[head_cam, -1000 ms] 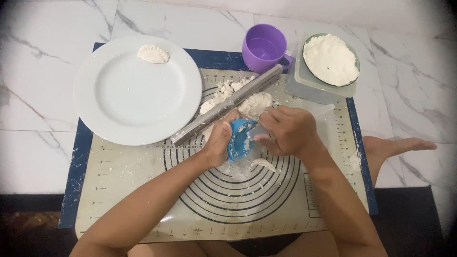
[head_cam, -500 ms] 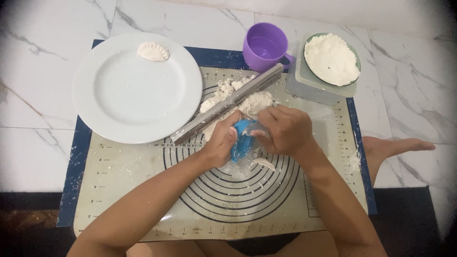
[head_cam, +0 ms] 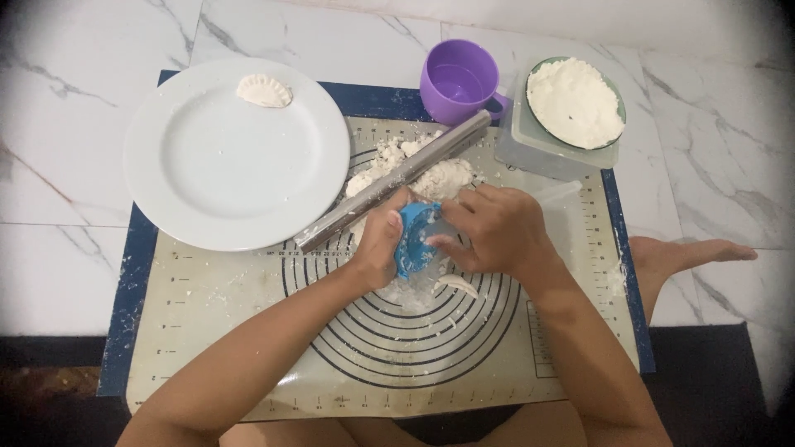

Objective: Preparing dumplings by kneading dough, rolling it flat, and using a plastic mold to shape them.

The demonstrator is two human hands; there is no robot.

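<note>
My left hand (head_cam: 381, 242) and my right hand (head_cam: 493, 232) meet over the middle of a ringed baking mat (head_cam: 248, 323). Between them they hold a blue plastic dumpling press (head_cam: 411, 237), tilted on edge just above the mat. My right fingers lie against its inner face, which hides what is inside. Bits of dough (head_cam: 458, 285) and flour lie on the mat right under the press. A metal rolling pin (head_cam: 389, 184) lies slanted just behind my hands, across a lump of dough (head_cam: 445, 177).
A white plate (head_cam: 236, 153) at the back left carries one folded dumpling (head_cam: 264, 90). Behind the mat stand a purple cup (head_cam: 460, 81) and a bowl of white filling (head_cam: 575, 101) on a grey box. A bare foot (head_cam: 687, 255) rests on the marble floor at right.
Both hands have stayed over the mat's middle. The blue press has turned a little in my grip, and my right fingers have shifted across it.
</note>
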